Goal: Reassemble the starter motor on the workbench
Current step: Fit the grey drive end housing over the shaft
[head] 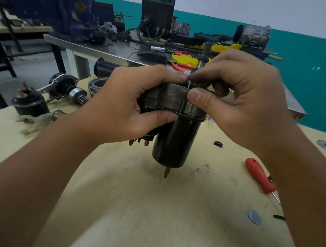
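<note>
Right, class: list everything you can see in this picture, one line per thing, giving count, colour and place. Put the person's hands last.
starter motor: one, black body, metal top plate, held upright over the bench centre
shaft: one, grey, sticking up from the motor top
bench: one, pale yellow, foreground
screwdriver: one, red handle, bench right
discs: two, grey, bench right
solenoid: one, black, bench left
pinion assembly: one, black and silver, bench left
pliers: two, red handles, steel table behind
welder: one, dark, far table
left hand: grips the motor top
right hand: pinches at the top plate
</note>
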Demonstrator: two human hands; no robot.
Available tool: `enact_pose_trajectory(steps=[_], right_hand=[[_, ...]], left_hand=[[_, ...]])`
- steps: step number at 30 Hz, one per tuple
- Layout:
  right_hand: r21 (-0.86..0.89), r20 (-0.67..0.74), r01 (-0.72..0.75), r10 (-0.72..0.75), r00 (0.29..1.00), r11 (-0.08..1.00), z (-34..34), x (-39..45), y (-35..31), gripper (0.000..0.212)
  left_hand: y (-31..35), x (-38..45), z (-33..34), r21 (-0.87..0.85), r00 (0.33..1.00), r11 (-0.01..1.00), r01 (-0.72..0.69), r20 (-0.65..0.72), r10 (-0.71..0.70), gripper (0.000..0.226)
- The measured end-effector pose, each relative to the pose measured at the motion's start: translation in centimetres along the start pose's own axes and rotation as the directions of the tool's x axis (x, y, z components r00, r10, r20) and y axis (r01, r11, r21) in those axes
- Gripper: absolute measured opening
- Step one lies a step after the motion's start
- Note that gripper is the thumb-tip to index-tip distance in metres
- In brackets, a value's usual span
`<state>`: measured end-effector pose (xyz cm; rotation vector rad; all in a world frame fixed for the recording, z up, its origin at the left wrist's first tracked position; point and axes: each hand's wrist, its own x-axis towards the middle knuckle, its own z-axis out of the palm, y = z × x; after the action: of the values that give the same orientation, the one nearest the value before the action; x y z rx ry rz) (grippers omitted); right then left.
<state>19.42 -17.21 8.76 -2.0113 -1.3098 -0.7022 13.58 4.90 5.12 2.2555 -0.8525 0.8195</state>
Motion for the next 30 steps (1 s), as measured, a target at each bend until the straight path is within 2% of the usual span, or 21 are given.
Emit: enact_pose_trajectory(steps=[3, 7, 9, 12, 16, 18, 21, 24, 27, 30], right_hand=[[-0.070, 0.023, 0.017, -0.015, 1.000, 0.997, 0.0, 0.2, -0.5, 0.023], [0.075, 0.053, -0.147, 0.144, 0.988, 0.986, -0.3, 0.5, -1.4, 0.009], [0.121, 0.096, -0.214, 0.203, 0.974, 0.969, -0.8, 0.7, -1.8, 0.013], [0.139, 0.193, -0.274, 0.245, 0.950, 0.952, -1.7, 1.1, -2.3, 0.015], [0.134, 0.218, -0.340, 0.307, 0.926, 0.931, -2.1, 1.2, -2.6, 0.011], [0.117, 0.183, -0.355, 0.331, 0.926, 0.927, -2.0, 1.1, -2.8, 0.010], [0.091, 0.137, -0.358, 0.344, 0.929, 0.929, -1.9, 1.0, -3.0, 0.022], [0.128, 0.195, -0.351, 0.324, 0.926, 0.927, -2.3, 1.1, -3.0, 0.007], [0.087, 0.243, -0.343, 0.314, 0.918, 0.935, -2.5, 1.4, -2.7, 0.016], [0.046, 0.194, -0.341, 0.327, 0.925, 0.939, -1.9, 1.4, -2.9, 0.013]], left_hand=[[0.1, -0.1, -0.2, 0.019, 1.000, 1.000, 0.004, -0.014, -0.004, 0.048], [0.6, -0.1, -0.3, 0.003, 1.000, 1.000, 0.021, -0.024, -0.021, 0.050], [0.7, 0.0, -0.2, 0.008, 1.000, 1.000, 0.013, -0.011, -0.013, 0.048], [1.0, 0.2, -0.1, -0.003, 1.000, 1.000, -0.001, 0.000, 0.001, 0.046], [1.2, 0.3, -0.1, -0.029, 1.000, 0.999, -0.021, 0.007, 0.021, 0.044], [1.4, 0.4, 0.0, -0.032, 1.000, 0.999, -0.015, 0.007, 0.015, 0.045], [1.7, 0.4, 0.2, -0.034, 1.000, 0.999, -0.020, -0.014, 0.019, 0.045], [1.7, 0.3, 0.5, -0.023, 0.998, 0.999, -0.025, -0.051, 0.024, 0.048], [1.6, 0.1, 0.5, -0.026, 0.998, 0.999, -0.022, -0.058, 0.021, 0.051], [1.7, 0.3, 0.5, -0.026, 0.998, 0.999, -0.037, -0.058, 0.036, 0.050]])
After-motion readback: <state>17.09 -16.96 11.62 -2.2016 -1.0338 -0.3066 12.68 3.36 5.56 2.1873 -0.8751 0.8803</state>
